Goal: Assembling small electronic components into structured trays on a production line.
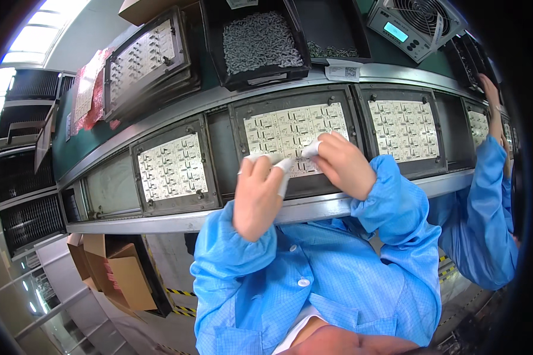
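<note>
In the head view, a pale circuit-board panel (284, 127) with dark components lies flat in a dark frame (284, 104) on the metal-edged line, directly in front of the person. Both grips meet over its near half, the left grip (256, 198) at its lower left side and the right grip (344, 164) at its lower right. The far part of the panel shows uncovered beyond the fingertips.

The left grip has its white-covered fingers partly bent and angled toward the panel; whether they touch it or pinch anything cannot be told. The right grip is more bunched, its covered fingertips drawn together just over the middle of the panel's near half; any small part between them is too hidden to make out. The two sets of fingertips are near each other.

A second panel (172, 165) sits in its frame to the left, and a third panel (403, 130) just to the right, both apart from the grips. Beyond the line, on the green bench (77, 157), a black bin (260, 80) holds many small silvery pieces (260, 41). Farther right, a co-worker's hand (490, 92) reaches forward.
</note>
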The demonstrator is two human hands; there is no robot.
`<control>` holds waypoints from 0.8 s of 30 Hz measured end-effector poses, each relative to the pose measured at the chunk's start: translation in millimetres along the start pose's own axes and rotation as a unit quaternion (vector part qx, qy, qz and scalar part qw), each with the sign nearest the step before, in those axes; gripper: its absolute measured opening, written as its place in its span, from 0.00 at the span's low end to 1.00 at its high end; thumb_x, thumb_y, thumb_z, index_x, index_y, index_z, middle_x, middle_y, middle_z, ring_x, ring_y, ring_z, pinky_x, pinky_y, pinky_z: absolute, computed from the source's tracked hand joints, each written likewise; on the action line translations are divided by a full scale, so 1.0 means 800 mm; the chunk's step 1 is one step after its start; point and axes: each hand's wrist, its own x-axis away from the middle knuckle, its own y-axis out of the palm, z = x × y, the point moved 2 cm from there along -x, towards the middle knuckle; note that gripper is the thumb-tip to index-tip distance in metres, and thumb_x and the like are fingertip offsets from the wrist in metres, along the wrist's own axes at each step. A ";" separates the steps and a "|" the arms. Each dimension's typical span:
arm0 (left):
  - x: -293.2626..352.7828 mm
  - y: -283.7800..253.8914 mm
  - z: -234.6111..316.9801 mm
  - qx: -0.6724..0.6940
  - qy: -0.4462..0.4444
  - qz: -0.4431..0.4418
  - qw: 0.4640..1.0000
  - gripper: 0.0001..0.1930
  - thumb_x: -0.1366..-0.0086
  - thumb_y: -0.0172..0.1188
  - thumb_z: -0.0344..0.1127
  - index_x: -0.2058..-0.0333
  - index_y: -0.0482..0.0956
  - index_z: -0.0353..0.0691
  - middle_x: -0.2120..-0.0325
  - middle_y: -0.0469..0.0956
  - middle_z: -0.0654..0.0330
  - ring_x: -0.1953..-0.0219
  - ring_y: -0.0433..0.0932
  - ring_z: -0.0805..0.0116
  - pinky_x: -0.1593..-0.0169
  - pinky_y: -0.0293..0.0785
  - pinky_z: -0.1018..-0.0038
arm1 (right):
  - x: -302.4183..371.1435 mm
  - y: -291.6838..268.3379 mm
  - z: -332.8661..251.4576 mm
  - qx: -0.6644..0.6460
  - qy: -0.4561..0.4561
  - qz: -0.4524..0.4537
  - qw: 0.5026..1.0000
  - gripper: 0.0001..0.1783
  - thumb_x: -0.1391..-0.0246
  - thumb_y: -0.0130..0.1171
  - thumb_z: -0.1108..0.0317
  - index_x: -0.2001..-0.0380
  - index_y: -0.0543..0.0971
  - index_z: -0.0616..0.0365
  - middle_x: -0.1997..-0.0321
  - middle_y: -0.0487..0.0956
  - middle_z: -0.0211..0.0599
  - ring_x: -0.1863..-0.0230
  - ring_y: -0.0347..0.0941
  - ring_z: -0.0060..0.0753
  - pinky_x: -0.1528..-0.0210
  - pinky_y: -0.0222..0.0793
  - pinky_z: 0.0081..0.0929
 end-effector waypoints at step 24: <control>0.012 0.007 -0.055 0.336 -0.213 0.124 0.909 0.12 0.31 0.53 0.20 0.51 0.77 0.33 0.60 0.81 0.57 0.58 0.80 0.74 0.52 0.75 0.79 | -0.093 0.021 0.044 -0.012 0.055 0.031 0.998 0.12 0.48 0.64 0.74 0.59 0.80 0.56 0.65 0.77 0.42 0.61 0.76 0.46 0.58 0.73 0.38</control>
